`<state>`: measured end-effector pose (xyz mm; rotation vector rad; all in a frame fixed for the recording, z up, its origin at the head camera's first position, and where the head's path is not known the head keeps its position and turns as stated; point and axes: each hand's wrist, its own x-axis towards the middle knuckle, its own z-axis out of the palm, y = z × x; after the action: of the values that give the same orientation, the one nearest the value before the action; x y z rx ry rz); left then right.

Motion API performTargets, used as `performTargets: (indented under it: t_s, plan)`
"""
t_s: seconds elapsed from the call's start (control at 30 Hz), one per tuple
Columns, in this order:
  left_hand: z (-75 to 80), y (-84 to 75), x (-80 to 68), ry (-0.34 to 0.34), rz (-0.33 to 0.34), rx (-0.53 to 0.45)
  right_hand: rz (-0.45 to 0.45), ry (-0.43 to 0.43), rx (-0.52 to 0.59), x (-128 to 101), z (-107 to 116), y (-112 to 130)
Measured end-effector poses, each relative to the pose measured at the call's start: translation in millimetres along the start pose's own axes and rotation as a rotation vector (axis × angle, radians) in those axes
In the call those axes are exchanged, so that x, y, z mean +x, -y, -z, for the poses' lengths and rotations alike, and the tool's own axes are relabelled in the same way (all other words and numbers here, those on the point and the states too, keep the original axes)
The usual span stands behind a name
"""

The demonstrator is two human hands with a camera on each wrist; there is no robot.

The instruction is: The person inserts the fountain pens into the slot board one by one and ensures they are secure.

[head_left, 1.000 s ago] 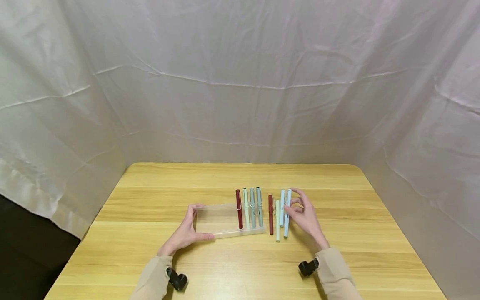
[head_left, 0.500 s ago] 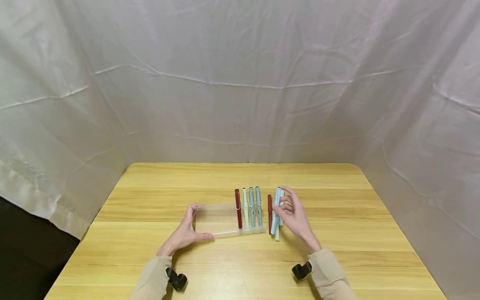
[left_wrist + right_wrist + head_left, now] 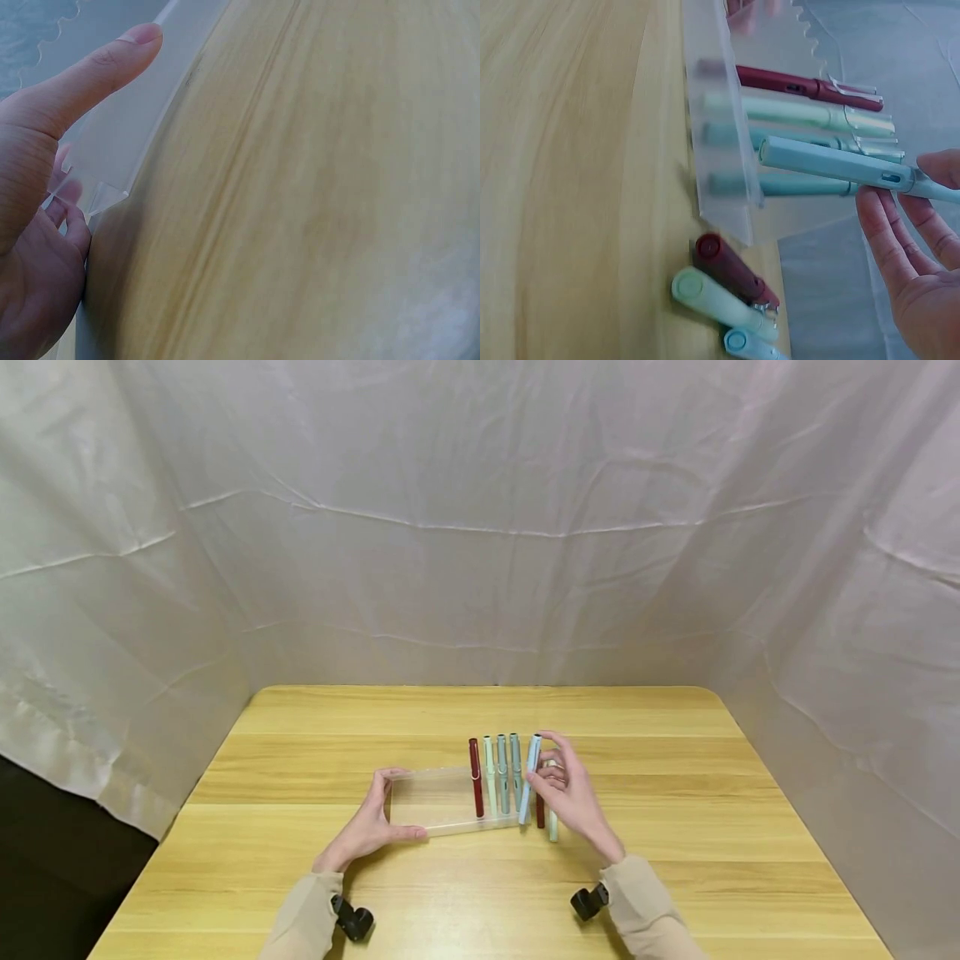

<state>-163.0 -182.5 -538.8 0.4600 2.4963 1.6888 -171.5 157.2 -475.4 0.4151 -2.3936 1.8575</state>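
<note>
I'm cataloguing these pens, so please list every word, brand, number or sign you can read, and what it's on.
No text is readable in any view.
Light blue pen in the right hand: no lettering legible.
Four pens in the clear tray: none legible.
Black wrist device on the left: too small to tell.

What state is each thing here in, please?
Clear rack: partly filled
Left hand: gripping the rack
Light blue pen: held, tilted
Right hand: pinching that pen
Red pen: in rack
Pale green pen: in rack
Teal pen: in rack
Other teal pen: in rack
Other red pen: on table
Other pale green pen: on table
Other light blue pen: on table
</note>
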Motion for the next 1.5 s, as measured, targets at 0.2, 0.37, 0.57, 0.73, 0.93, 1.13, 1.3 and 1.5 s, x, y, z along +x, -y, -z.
performTargets:
  t_s: [0.2, 0.37, 0.57, 0.73, 0.93, 1.13, 1.3, 1.5]
  plan:
    - [0.5, 0.4, -0.4, -0.002, -0.007, 0.001, 0.060, 0.023, -0.021, 2, -10, 5]
    - [1.1, -0.4, -0.4, -0.001, -0.003, 0.004, 0.088, 0.041, -0.010, 4, -17, 8]
    - [0.8, -0.3, -0.3, -0.001, 0.008, 0.000, 0.083, 0.044, -0.009, 4, -23, 10]
    - [0.3, 1.2, -0.1, -0.002, 0.003, 0.000, 0.082, 0.040, -0.007, 5, -29, 13]
    - [0.5, 1.2, -0.3, -0.001, 0.001, 0.002, 0.114, 0.053, -0.022, 6, -36, 14]
    - [1.0, 1.8, 0.4, 0.001, -0.006, 0.007, 0.169, 0.055, -0.052, 7, -42, 15]
    - [1.4, 1.1, -0.2, 0.000, 0.014, -0.003, 0.176, 0.078, -0.073, 6, -45, 29]
    - [1.6, -0.2, -0.6, -0.001, 0.011, -0.006, 0.174, 0.082, -0.072, 7, -50, 35]
